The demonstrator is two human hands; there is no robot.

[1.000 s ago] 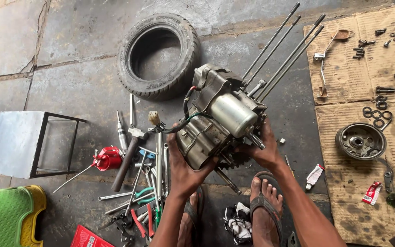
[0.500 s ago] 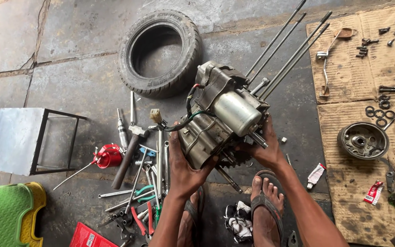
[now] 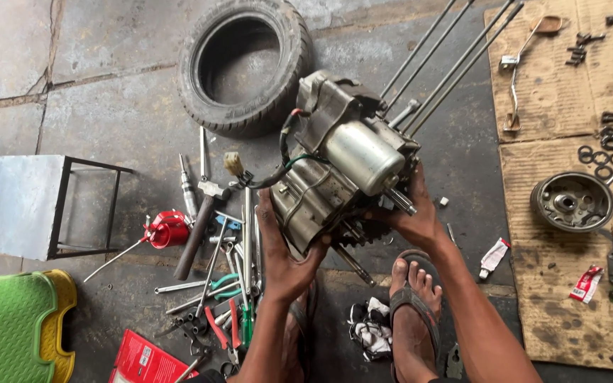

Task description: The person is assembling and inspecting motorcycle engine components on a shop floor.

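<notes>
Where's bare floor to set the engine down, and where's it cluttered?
Both hands, left hand and right hand, grip the engine. Bare concrete: upper left, between the tyre and the metal stool; also between engine and cardboard. Crowded: the tool pile left of the hands, and the cardboard with its parts.

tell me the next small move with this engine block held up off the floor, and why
Probably lower the engine block gently onto the bare concrete floor just ahead. Both hands carry it in mid-air: the left hand under its lower edge, the right hand at its side near the shaft. The long studs stick out toward the tyre, and tools lie directly to its left, so keep it clear of those.
</notes>
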